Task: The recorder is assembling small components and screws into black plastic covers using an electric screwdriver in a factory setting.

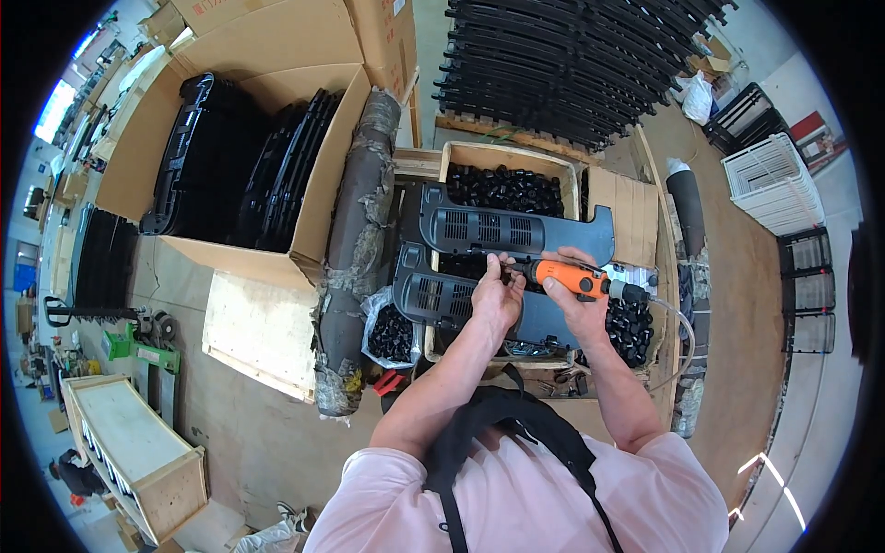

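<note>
My right hand [581, 309] is wrapped round an orange air screwdriver [564, 276] with a clear hose [684, 334] running off its back end. The tool lies sideways, its dark tip pointing left toward my left hand [498, 300]. My left fingers are pinched together at that tip, by the lower edge of a black plastic panel [544, 232] with slotted vents. What they hold, if anything, is too small to make out. Nearer me, a second black vented panel [438, 293] lies partly hidden beneath my hands.
Small black parts fill a wooden box [505, 186] and a plastic-lined bag [389, 334]. A padded roll [364, 221] runs along the left. Beyond it stands a cardboard box [115, 184] of black panels. Stacked black frames [562, 69] rise at the back. A red-handled tool [388, 382] lies near me.
</note>
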Demonstrator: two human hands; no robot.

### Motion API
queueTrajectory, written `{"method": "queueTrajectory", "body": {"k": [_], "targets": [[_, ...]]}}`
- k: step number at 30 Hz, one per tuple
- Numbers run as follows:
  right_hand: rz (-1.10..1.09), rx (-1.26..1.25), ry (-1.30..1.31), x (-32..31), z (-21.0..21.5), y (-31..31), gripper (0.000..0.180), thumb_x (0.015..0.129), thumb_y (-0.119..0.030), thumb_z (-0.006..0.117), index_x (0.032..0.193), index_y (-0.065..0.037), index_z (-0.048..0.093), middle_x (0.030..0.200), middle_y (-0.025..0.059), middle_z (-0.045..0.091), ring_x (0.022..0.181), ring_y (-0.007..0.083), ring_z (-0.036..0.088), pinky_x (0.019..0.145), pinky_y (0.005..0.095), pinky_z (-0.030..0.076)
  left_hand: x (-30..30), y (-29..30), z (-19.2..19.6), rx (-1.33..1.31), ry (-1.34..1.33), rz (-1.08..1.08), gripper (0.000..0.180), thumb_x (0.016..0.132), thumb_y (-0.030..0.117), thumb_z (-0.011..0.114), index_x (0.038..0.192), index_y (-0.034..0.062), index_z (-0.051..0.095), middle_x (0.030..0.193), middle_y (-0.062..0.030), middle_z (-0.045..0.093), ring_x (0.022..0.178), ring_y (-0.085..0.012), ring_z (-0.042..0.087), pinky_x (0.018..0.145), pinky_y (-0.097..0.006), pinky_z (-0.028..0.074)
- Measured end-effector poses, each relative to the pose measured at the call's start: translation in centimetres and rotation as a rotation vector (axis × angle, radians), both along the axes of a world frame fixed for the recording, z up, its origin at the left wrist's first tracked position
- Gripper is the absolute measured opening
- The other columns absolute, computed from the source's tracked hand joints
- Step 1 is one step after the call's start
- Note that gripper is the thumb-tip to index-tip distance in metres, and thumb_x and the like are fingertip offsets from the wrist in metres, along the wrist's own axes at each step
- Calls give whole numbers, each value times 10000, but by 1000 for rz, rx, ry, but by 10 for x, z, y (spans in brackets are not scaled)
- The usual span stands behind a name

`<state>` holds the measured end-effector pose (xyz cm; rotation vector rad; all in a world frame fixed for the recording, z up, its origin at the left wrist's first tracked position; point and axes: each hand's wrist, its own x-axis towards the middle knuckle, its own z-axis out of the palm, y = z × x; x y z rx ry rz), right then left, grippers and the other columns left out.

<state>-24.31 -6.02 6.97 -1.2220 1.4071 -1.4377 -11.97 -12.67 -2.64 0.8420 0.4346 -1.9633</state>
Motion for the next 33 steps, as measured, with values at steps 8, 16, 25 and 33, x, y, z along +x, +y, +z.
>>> {"method": "queueTrajectory", "body": {"k": [8,16,25,33], "targets": [[-13,12,-3,10,-13,-24,519,895,-48,768,1363,0,547,1294,169,693,1172,209,667,1056,359,525,9,17,-15,-106,-196,-247,267,1116,301,522,1161,77,659,856,-7,628,690,-116,565,598,-270,515],[30,0,63,14,-32,-42,482,885,-31,781,1328,-14,591,1255,138,709,1161,188,671,1039,337,533,75,1,14,-995,-1760,-801,417,1054,202,511,1433,35,557,916,-238,745,809,-350,757,724,-460,588],[158,63,261,30,-15,-56,470,879,-60,783,1316,-54,610,1250,105,713,1150,187,679,1046,335,526,103,-17,5,-1276,-2226,-1244,577,977,133,510,1553,103,487,820,-108,742,763,-294,753,676,-449,607],[228,173,422,35,-8,-62,345,860,-132,796,1189,-84,704,1063,65,727,1013,167,691,942,321,540,104,-30,0,-1450,-2348,-1307,458,1040,194,458,1482,142,569,794,-59,726,705,-228,734,576,-389,563]]}}
